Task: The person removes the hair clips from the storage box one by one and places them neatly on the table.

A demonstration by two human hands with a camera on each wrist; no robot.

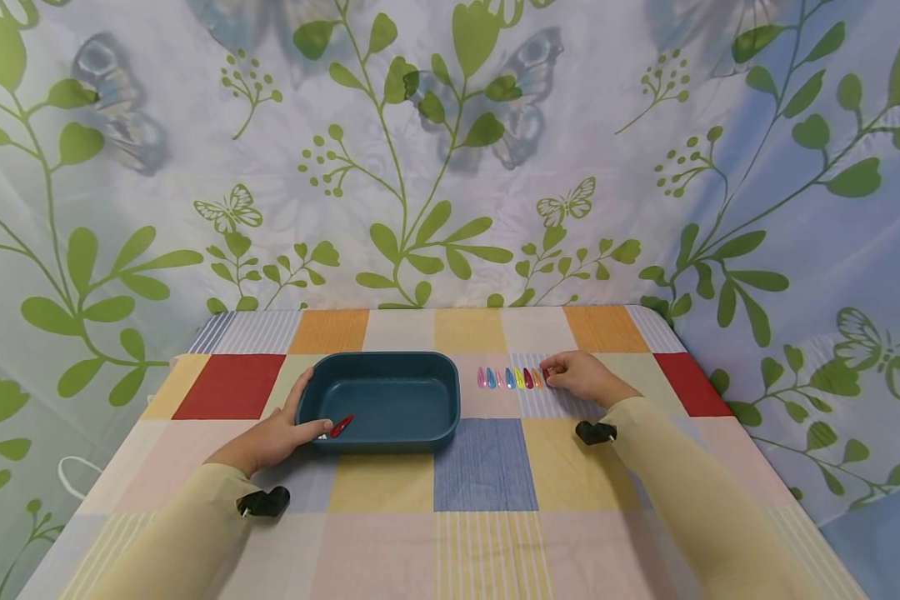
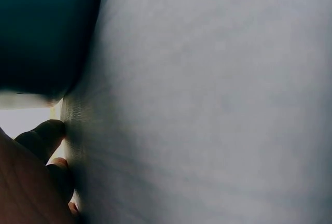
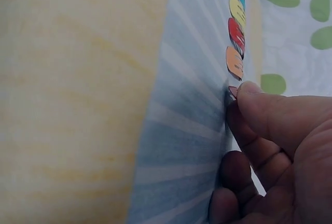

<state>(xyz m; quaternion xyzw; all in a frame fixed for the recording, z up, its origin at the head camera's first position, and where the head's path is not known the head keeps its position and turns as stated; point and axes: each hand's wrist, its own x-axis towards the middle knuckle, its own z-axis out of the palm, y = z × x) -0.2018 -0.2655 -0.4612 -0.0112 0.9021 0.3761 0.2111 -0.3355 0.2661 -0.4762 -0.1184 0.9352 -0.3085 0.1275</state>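
Observation:
A dark teal rectangular basin (image 1: pixel 390 433) stands left of centre, with a red snap hair clip (image 1: pixel 342 426) in its front left corner beside a small whitish bit. My left hand (image 1: pixel 273 437) rests against that corner, fingers straight along the outer wall and thumb across the rim. In the left wrist view, fingers (image 2: pixel 44 136) are low beside the basin (image 2: pixel 41 32). My right hand (image 1: pixel 581 377) pinches a dark red hair clip (image 3: pixel 233 92) between thumb and index finger, at the right end of a row of clips. Most of that clip is hidden by the fingertips.
The row runs from the basin's right side: several pink and blue clips, then a yellow clip (image 1: pixel 519 379), a red clip (image 1: pixel 528 378) and an orange clip (image 1: pixel 537 378). A patchwork cloth (image 1: pixel 487 467) covers the table. Behind it hangs a leaf-patterned curtain (image 1: pixel 270 150).

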